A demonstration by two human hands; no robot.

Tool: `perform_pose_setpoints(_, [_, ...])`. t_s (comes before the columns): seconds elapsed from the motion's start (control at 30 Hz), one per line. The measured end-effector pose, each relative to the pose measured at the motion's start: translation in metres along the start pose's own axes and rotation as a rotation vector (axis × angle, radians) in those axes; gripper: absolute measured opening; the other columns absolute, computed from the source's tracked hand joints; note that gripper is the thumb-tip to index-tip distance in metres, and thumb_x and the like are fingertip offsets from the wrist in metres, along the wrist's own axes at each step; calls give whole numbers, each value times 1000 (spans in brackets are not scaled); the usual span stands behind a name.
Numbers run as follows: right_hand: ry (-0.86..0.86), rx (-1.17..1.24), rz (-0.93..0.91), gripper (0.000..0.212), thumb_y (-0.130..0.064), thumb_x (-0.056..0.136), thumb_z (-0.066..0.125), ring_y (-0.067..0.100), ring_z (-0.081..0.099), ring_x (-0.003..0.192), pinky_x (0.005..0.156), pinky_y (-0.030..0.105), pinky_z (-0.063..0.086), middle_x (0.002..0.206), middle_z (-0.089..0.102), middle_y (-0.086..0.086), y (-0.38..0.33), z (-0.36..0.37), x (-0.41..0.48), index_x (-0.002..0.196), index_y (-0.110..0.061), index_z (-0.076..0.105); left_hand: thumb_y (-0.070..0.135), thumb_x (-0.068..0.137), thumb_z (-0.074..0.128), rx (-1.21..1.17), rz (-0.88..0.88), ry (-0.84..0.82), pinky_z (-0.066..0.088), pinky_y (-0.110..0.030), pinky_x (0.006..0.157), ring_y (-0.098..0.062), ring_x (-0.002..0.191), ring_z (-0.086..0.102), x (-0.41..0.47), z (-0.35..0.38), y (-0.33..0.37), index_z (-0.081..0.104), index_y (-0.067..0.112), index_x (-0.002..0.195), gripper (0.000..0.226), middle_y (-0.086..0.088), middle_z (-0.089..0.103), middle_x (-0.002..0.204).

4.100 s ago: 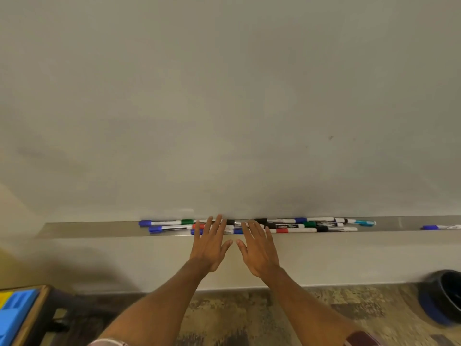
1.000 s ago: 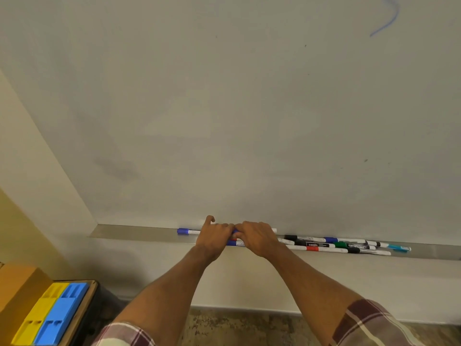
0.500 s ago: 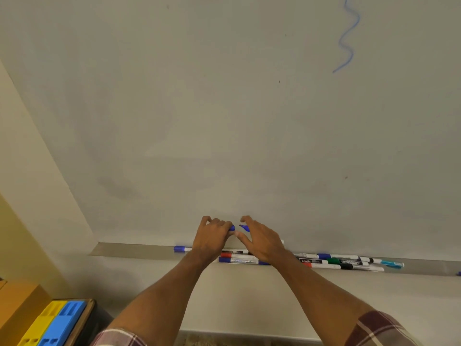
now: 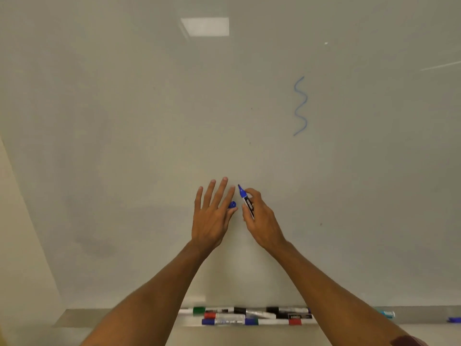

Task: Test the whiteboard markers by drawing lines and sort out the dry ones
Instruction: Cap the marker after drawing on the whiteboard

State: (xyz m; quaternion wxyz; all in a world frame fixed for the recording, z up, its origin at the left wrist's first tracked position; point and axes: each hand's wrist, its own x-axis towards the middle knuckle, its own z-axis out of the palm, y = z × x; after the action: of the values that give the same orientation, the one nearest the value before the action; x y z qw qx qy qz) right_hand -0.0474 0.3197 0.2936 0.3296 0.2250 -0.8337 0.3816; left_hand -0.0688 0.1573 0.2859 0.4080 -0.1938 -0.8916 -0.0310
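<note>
My left hand point(image 4: 212, 218) pinches the blue cap point(image 4: 232, 205) under its thumb, the other fingers straight. The uncapped blue marker point(image 4: 247, 203) points tip-up at the whiteboard point(image 4: 124, 121), gripped in my right hand point(image 4: 262, 221). This looks like the testing step: next I should press the tip on and draw, left of the wavy blue line point(image 4: 300, 106).

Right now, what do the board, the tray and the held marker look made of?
Whiteboard: glossy, glass or enamel-like; it mirrors a light panel. Tray: brushed metal, likely aluminium, dull grey sheen. Marker in the right hand, and its cap in the left hand: smooth plastic, printed label.
</note>
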Motion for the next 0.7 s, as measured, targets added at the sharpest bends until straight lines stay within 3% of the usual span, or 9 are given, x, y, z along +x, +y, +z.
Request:
perform_pose_setpoints(0.1, [111, 52, -86, 28, -19, 98, 48, 8, 62, 64, 60, 11, 50, 91, 60, 3, -10, -29, 36, 124, -20, 38, 48, 103, 27, 7, 24, 94, 12, -52, 119, -29, 150, 12, 46, -18, 3, 30, 19, 153, 58, -7, 17, 162])
perform_pose_setpoints(0.2, [195, 19, -220, 14, -17, 99, 48, 10, 64, 67, 63, 16, 53, 94, 60, 6, -17, -55, 68, 112, -13, 51, 48, 103, 26, 15, 45, 179, 11, -52, 120, -29, 150, 12, 89, -37, 7, 29, 18, 153, 58, -8, 16, 162])
perform_pose_setpoints(0.3, [260, -63, -346, 23, -18, 99, 45, 12, 64, 76, 68, 14, 52, 102, 62, 8, -18, -79, 93, 115, -7, 58, 50, 103, 23, 33, 80, 233, 10, -51, 120, -29, 150, 10, 127, -52, 9, 23, 18, 154, 61, -8, 15, 162])
perform_pose_setpoints(0.4, [315, -181, -412, 35, -18, 95, 40, 11, 60, 74, 63, 19, 51, 103, 64, 6, -15, -98, 109, 124, -9, 57, 49, 103, 21, 52, 109, 280, 8, -50, 121, -28, 150, 8, 159, -64, 10, 20, 17, 154, 61, -9, 14, 162])
perform_pose_setpoints(0.5, [384, -275, -453, 33, -24, 89, 55, 7, 51, 72, 64, 27, 49, 89, 62, 1, -13, -110, 128, 120, -13, 56, 47, 104, 21, 37, 120, 340, 6, -48, 121, -29, 150, 7, 187, -75, 9, 20, 16, 155, 60, -8, 12, 162])
perform_pose_setpoints(0.57, [459, -285, -467, 33, -38, 86, 65, 10, 50, 72, 69, 27, 46, 84, 59, 1, -16, -118, 140, 109, -15, 56, 46, 104, 22, 22, 127, 357, 7, -48, 122, -29, 150, 6, 201, -76, 6, 17, 19, 155, 58, -7, 11, 163])
perform_pose_setpoints(0.63, [538, -226, -477, 34, -46, 91, 54, 12, 53, 71, 70, 29, 45, 83, 61, 1, -21, -125, 149, 100, -14, 59, 45, 105, 21, 13, 128, 366, 7, -48, 122, -28, 150, 5, 209, -73, 3, 12, 22, 155, 56, -4, 10, 163])
perform_pose_setpoints(0.7, [591, -101, -434, 35, -42, 96, 46, 12, 56, 70, 67, 33, 48, 84, 64, 1, -26, -129, 155, 102, -11, 62, 43, 106, 21, 8, 122, 381, 7, -48, 122, -28, 150, 5, 212, -66, 1, 13, 22, 155, 54, -4, 12, 163])
